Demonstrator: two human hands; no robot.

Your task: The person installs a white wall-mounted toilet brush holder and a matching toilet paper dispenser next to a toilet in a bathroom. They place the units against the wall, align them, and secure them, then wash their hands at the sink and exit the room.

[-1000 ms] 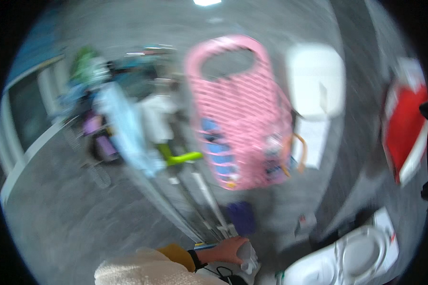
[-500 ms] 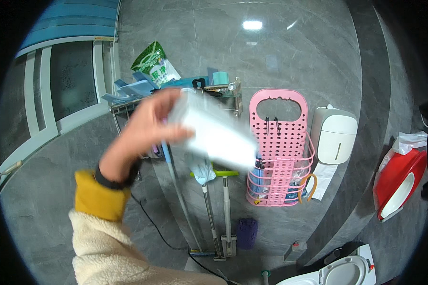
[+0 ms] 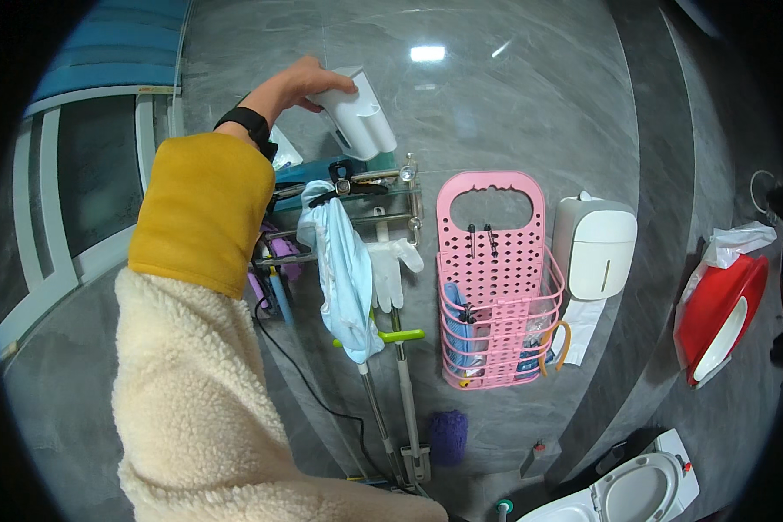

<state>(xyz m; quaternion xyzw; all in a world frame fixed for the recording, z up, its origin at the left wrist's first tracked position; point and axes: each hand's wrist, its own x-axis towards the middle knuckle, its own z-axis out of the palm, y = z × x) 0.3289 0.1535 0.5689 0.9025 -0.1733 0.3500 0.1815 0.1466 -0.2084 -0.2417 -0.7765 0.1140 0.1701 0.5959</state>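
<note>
My left hand (image 3: 309, 80) reaches up to the far left, fingers closed round the upper left side of a white plastic holder or box (image 3: 357, 113) with a moulded, rounded front. The holder is tilted, just above the right part of a metal-and-glass wall shelf (image 3: 413, 202); I cannot tell if it touches the shelf. A dark band circles my left wrist, below it a mustard cuff and cream fleece sleeve. From the shelf's rails hang a light blue cloth (image 3: 344, 270) and a whitish glove (image 3: 391, 274). My right hand is out of view.
Right of the shelf hangs a pink perforated basket (image 3: 496, 261), then a white paper dispenser (image 3: 605, 248). A red-and-white basin (image 3: 735, 317) is at far right. Below stand mop poles (image 3: 406, 391) and a toilet (image 3: 639, 491). A sliding window (image 3: 96, 165) is at left.
My left hand has lifted the white holder up and away to above the shelf. The blue cloth and glove now show fully, while my sleeve covers much of the shelf's left side.
</note>
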